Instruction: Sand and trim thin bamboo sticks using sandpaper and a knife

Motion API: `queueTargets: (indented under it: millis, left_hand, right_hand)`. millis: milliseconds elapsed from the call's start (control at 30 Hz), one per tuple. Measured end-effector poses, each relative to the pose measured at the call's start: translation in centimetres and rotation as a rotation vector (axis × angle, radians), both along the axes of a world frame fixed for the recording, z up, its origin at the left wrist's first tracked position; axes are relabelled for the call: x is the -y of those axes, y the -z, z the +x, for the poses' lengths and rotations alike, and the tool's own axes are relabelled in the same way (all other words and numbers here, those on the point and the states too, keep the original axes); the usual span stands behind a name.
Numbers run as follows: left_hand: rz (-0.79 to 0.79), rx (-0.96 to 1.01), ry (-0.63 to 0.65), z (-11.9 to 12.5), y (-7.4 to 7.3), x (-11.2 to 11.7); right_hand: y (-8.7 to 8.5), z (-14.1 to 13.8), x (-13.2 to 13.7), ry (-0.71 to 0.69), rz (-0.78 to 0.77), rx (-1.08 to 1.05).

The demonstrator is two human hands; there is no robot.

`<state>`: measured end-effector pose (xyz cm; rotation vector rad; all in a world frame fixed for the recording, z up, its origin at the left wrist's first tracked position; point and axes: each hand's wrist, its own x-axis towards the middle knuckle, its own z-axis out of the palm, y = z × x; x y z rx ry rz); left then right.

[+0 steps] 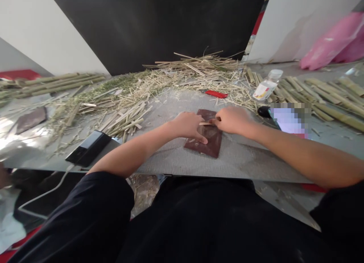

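A dark reddish-brown sheet (209, 148) lies on the grey table beneath both my hands. My right hand (231, 119) is closed, its thumb and fingers pinching a short, pale bamboo strip (204, 123) just above the sheet. My left hand (191, 125) rests at the sheet's left side, the thumb stretched away from the other fingers and lying over the sheet. Its fingertips come close to the strip's left end; whether they touch it I cannot tell. Beyond the hands lies a red-handled cutter (216, 93).
Bamboo shavings (170, 79) heap along the back. Split bamboo lengths (327, 96) lie to the right, near a bottle (267, 85) and a phone (288, 120). A black box with a white cable (88, 148) sits by the front edge. Another brown piece (31, 120) is far left.
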<state>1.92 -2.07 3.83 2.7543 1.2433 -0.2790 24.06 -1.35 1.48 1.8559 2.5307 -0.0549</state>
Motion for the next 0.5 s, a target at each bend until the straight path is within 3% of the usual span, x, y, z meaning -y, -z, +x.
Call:
queueTargets:
  millis: [167,400,500]
  left_hand:
    - [-0.003,0.014,0.014,0.1,-0.1,0.1]
    - [0.013,0.037,0.032,-0.2,0.8,-0.4]
    - [0.013,0.033,0.019,-0.2,0.8,-0.5]
  right_hand:
    - [0.0,1.0,-0.9,0.1,0.011,0.042]
    - [0.8,2.1,-1.1,-0.108,-0.103,-0.111]
    - [0.9,2.6,-1.4,-0.084,-0.142,-0.117]
